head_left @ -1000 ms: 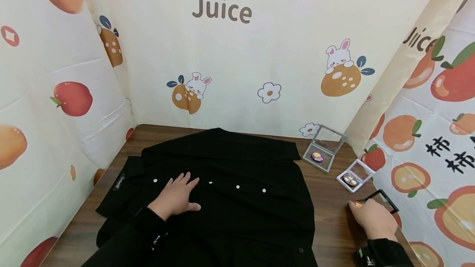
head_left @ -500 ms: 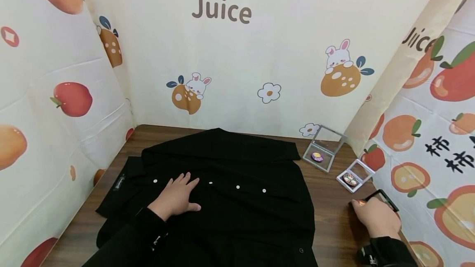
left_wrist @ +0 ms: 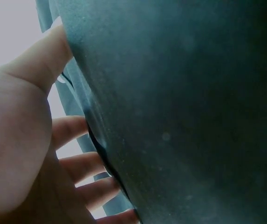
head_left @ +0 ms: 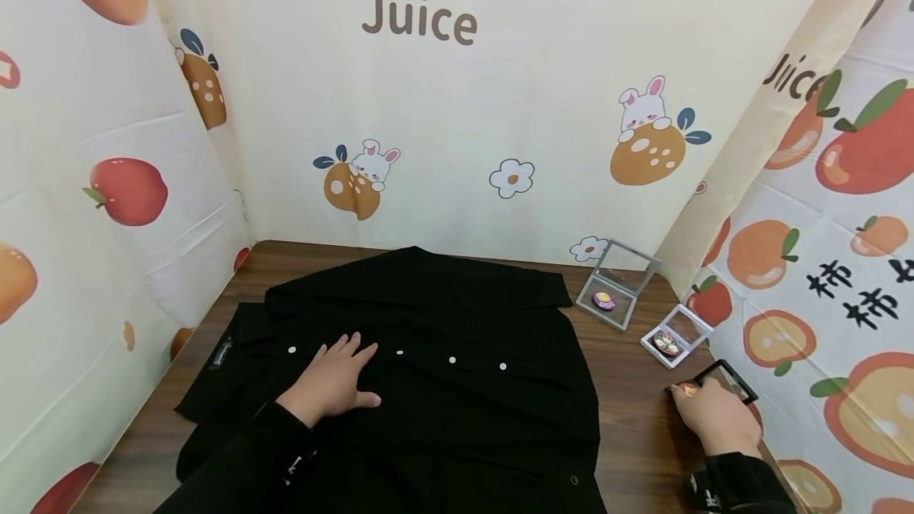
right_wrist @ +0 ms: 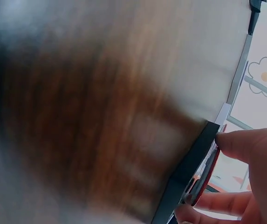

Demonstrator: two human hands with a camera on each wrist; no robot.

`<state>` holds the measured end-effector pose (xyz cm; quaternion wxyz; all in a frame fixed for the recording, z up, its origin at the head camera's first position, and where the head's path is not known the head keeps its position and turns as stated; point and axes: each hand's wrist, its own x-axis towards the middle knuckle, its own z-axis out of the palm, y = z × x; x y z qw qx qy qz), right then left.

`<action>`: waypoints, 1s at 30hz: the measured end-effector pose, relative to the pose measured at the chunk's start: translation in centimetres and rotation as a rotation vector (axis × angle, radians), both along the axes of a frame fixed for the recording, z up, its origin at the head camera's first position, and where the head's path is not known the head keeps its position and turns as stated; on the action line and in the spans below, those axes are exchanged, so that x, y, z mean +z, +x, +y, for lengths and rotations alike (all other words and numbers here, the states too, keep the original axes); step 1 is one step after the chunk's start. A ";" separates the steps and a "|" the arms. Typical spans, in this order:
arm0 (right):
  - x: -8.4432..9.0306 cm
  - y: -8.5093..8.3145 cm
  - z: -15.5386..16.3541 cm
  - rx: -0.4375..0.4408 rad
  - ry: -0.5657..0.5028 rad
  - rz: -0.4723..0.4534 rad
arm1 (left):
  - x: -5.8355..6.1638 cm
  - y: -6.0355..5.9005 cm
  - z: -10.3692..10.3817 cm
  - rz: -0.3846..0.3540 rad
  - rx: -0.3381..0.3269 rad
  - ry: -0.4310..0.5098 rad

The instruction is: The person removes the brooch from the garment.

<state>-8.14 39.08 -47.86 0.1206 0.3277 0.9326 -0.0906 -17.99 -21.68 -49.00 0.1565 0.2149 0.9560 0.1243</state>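
Note:
A black shirt (head_left: 457, 411) with white buttons lies spread on the table. My left hand (head_left: 332, 379) rests on it, fingers spread and straight; in the left wrist view the fingertips meet the dark cloth (left_wrist: 180, 93). At the right edge of the table, my right hand (head_left: 717, 419) is over a small black display case (head_left: 731, 379) whose clear lid stands raised. In the right wrist view, its thumb and fingers pinch a round badge (right_wrist: 207, 175) by opposite edges, at the black base (right_wrist: 184, 170). The hand hides most of that case in the head view.
Behind the right hand stand two more open cases: a white one (head_left: 684, 326) with a round badge (head_left: 666, 343), and a grey one (head_left: 628, 276) with a purple badge (head_left: 603, 301). Printed cloth (head_left: 443, 117) walls the wooden table (head_left: 628, 419) at the back and sides.
The right hand shifts slightly to the right over the black case, then stays there. The left hand keeps its place on the shirt. The head view has turned a little to the right.

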 end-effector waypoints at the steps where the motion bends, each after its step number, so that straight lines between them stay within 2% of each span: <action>1: -0.1 0.0 0.0 -0.004 -0.012 0.006 | 0.0 0.0 0.0 -0.001 -0.001 0.001; 9: -0.4 0.2 0.6 0.011 -0.043 0.040 | -0.1 -0.1 0.0 -0.008 0.003 0.007; 21: -0.2 0.7 0.7 0.027 -0.074 0.012 | 0.2 0.1 0.2 -0.011 0.004 0.014; 30: -0.4 0.5 0.1 0.026 -0.053 -0.002 | 0.9 0.4 0.1 -0.009 0.005 0.028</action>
